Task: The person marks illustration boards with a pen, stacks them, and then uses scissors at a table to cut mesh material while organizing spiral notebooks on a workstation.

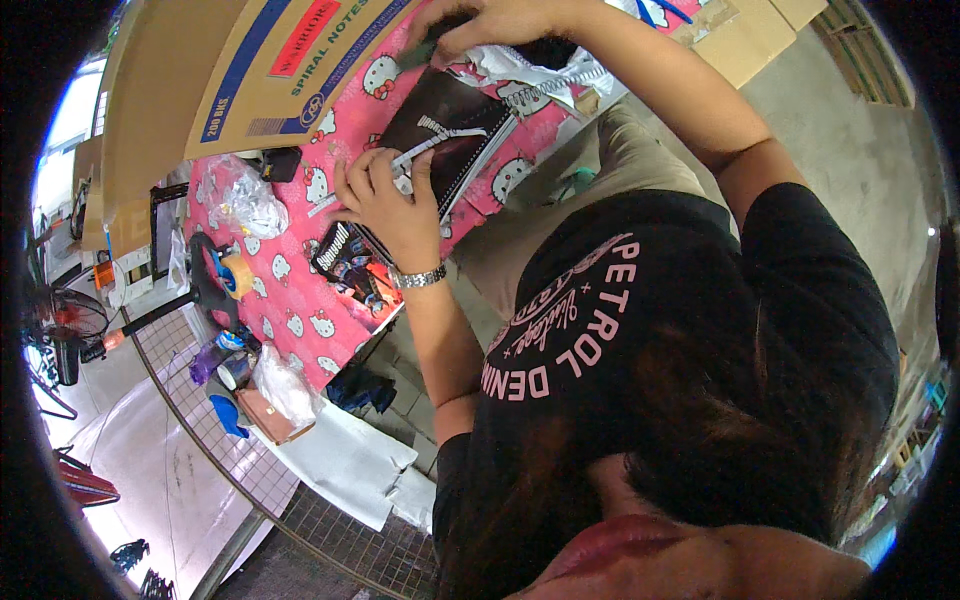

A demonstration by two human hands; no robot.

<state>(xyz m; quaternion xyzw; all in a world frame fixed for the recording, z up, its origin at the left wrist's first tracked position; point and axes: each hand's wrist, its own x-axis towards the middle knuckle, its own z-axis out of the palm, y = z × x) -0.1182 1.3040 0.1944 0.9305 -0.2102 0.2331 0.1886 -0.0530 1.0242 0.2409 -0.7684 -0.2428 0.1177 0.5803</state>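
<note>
the dark spiral notebook (455, 158) lies aslant on the pink patterned table cover (345, 345), at the upper middle of the frame, its bound edge facing the middle of the frame and a pale strip (458, 133) lying across its cover. your left hand (390, 205) arches over its lower left part, thumb apart from the fingers, yet you cannot tell from here whether they pinch the strip or only rest there. your right hand (500, 25) curls over dark material at the top edge of the frame, partly cut off, so its grip cannot be told either. expect the notebook to be light to moderate in weight, with a smooth, perhaps slightly slippery cover and leaves that flex and fan when lifted by one corner. the coil looks springy and likely bends if squeezed, so take hold across the flat cover and the page block together, away from the binding. the loose coil (575, 80) and crumpled white plastic (495, 62) at the upper middle look light and prone to snag; keep your fingertips clear of them. the colorful booklet (368, 290) beside your left wrist seems thin and easily creased.
</note>
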